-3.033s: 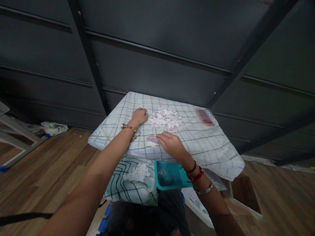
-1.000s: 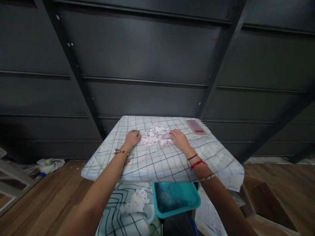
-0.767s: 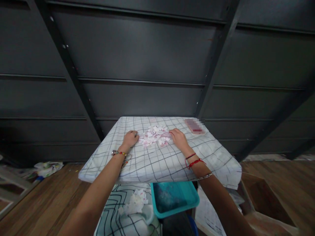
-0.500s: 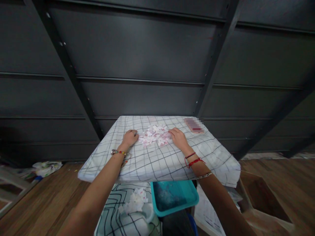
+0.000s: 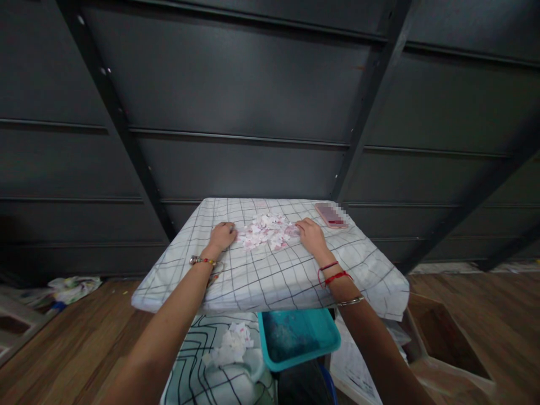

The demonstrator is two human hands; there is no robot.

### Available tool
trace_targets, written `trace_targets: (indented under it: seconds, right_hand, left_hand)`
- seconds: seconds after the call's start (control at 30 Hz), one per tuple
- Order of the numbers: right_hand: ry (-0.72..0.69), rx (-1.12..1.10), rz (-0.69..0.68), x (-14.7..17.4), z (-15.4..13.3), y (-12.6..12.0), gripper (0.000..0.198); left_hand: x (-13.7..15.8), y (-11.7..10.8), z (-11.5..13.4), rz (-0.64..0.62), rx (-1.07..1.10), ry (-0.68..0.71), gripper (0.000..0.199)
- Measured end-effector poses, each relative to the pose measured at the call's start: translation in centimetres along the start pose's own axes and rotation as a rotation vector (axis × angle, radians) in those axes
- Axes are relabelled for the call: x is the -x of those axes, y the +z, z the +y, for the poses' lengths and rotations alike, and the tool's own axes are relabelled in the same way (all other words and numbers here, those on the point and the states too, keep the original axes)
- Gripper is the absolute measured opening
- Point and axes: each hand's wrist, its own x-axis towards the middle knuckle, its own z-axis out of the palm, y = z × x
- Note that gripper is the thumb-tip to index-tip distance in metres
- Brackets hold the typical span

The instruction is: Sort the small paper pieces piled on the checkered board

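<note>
A loose heap of small white and pink scraps (image 5: 268,229), paper-like, lies on a table under a white checked cloth (image 5: 261,281). At the heap's left edge, my left hand (image 5: 223,236) rests on the cloth with its fingers curled together. My right hand (image 5: 311,235) is at the opposite edge, its fingertips pinched together beside the pinkish scraps. What either hand holds, if anything, is too small to make out.
A phone (image 5: 331,215) lies at the table's back right. Below the front edge are a teal tray (image 5: 333,337) and a pile of white scraps (image 5: 234,342) on patterned fabric. A cardboard box (image 5: 447,337) stands on the floor at right. Dark panels (image 5: 244,84) rise behind.
My right hand has shifted slightly to the right, away from the middle of the heap. My left hand has stayed nearly in place.
</note>
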Motion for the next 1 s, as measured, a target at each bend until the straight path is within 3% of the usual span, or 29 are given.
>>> trace_targets:
  seconds: [0.17,0.4,0.53,0.73,1.0]
  right_hand:
    - [-0.108,-0.044,-0.105,0.1,1.2,-0.3,0.032]
    - [-0.053,0.003,-0.03,0.3,1.1,-0.3,0.035]
    - [-0.097,-0.033,-0.071,0.3,1.3,-0.3,0.033]
    - [-0.135,-0.071,0.013,0.1,1.4,0.0,0.029]
    - [-0.162,-0.086,-0.028,0.3,1.7,0.2,0.025]
  left_hand:
    - [0.0,0.0,-0.1,-0.002,-0.004,0.021,0.042]
    - [0.0,-0.1,0.0,0.004,0.011,0.016,0.041]
    - [0.1,-0.2,0.1,0.007,0.008,0.028,0.04]
    - [-0.1,0.2,-0.2,0.007,0.004,0.056,0.041]
    - [-0.3,0.6,-0.4,0.009,0.014,0.055,0.042]
